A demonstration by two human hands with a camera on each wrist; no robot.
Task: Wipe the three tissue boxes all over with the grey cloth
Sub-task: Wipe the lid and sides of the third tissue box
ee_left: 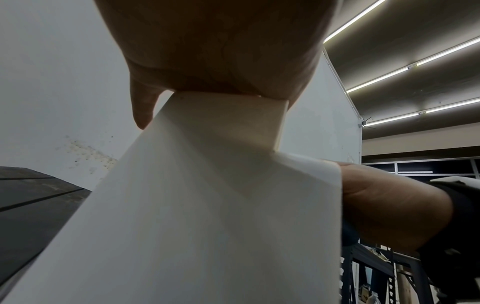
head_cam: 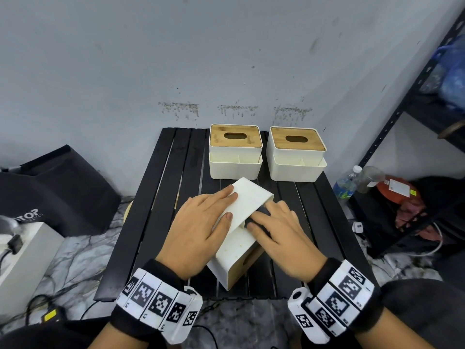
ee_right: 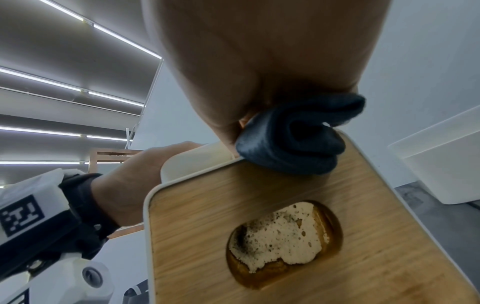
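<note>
Left hand (head_cam: 201, 227) spread flat steadies the tipped, stiff, light tissue box (head_cam: 241, 238) mid-tabletop; right hand (head_cam: 281, 238) presses the soft grey cloth (ee_right: 298, 137) against it

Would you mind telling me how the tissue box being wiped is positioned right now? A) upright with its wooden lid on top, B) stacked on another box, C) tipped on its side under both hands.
C: the tissue box lies tipped under both hands, its wooden lid facing sideways.

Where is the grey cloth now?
The grey cloth is bunched under the right hand, pressed on the tipped white tissue box with bamboo lid, at the black slatted table's front.
</note>
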